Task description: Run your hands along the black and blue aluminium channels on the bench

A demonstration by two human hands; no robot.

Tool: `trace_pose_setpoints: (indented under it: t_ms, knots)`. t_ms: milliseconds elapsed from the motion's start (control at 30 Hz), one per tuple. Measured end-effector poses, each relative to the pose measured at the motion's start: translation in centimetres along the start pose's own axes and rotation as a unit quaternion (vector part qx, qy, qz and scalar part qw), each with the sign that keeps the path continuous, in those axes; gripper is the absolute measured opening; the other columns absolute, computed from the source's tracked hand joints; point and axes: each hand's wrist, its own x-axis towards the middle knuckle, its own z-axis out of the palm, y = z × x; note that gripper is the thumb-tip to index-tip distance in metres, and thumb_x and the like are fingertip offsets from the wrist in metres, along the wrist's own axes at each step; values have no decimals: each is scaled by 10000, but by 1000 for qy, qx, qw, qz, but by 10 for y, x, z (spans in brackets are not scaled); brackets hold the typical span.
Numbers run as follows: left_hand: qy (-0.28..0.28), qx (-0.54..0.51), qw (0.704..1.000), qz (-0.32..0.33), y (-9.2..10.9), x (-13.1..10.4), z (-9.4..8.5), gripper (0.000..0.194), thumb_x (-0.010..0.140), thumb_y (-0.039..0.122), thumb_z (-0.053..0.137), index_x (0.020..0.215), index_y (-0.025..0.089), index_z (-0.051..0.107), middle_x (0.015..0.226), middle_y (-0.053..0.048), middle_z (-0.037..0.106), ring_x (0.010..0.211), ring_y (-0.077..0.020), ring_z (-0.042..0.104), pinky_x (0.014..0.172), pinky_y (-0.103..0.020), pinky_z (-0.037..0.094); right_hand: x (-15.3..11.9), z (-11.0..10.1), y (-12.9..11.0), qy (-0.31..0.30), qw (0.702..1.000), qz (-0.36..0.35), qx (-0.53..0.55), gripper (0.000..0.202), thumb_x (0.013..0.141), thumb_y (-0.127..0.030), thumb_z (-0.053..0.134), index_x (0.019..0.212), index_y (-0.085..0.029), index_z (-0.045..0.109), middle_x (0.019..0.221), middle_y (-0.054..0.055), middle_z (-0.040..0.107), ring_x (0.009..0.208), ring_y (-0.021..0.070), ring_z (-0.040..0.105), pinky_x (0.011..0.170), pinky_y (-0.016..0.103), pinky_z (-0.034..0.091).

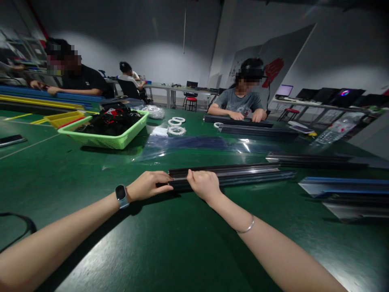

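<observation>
A long black channelled profile strip point(249, 173) lies on the green table, slanting slightly up to the right. My left hand point(148, 185), with a watch on its wrist, has its fingertips and thumb at the strip's left end, one above and one below. Just to the right, my right hand point(204, 182) is closed over the strip, its fingers curled and the thumb on top. What the curled fingers press on is partly hidden. Clear plastic film point(194, 142) lies behind the strip.
A green basket point(121, 141) of black and red parts stands at the back left, near white tape rolls point(176, 130). More profiles point(349, 185) lie at the right, beside a plastic bottle point(338, 129). Across the table, a co-worker point(243, 101) handles dark strips; another sits at the left.
</observation>
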Motion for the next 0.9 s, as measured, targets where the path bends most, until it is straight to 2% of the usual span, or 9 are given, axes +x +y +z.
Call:
trace_pose_setpoints:
  t_ms: [133,267,400,500,600,733,900]
  knots:
    - [-42,-14,998,39,-5,-1,-4,235,818,374,483,943,226,617,1053,-15,602,1032,-148,517,868,-241,421,0,0,-1,-10,1000,13,2,434,856,-286,331,546,-168,610,523,29,626,470,103,538,474,249,239]
    - [-25,-4,999,44,-3,-1,-2,225,818,368,481,917,232,631,1058,-17,603,1019,-140,529,872,-246,422,-1,-2,-2,-24,999,22,8,437,858,-292,326,563,-166,624,535,37,631,480,108,543,481,248,251]
    - [-12,12,999,47,-1,0,-1,232,813,357,494,978,243,612,1062,-24,604,1006,-137,531,881,-276,409,-1,-6,-5,-37,999,17,18,434,869,-308,321,574,-175,611,554,27,633,501,108,548,505,251,262]
    - [-10,38,996,77,-1,2,2,202,826,324,482,952,244,618,1051,-26,615,1026,-150,518,917,-326,367,1,-9,-14,-44,998,-6,43,421,878,-325,317,596,-175,592,594,22,635,561,106,553,541,244,277]
    - [-6,46,996,74,-1,4,6,179,837,287,464,893,236,626,1017,-20,629,1010,-145,528,918,-331,355,3,-12,-29,-58,994,-42,86,400,880,-361,314,644,-180,580,641,20,634,615,113,551,569,243,284]
    - [-5,34,999,42,2,5,11,203,833,223,455,986,218,589,1084,-38,596,1016,-131,522,930,-321,341,3,-12,-44,-71,990,-50,113,408,870,-442,305,729,-176,580,696,32,635,669,132,551,586,243,289]
    - [-34,40,997,54,8,6,13,303,844,234,431,1140,229,495,1175,-54,538,1140,-151,435,1002,-377,254,2,-11,-40,-83,993,-19,83,479,834,-544,303,738,-165,581,685,46,628,672,151,556,569,243,293]
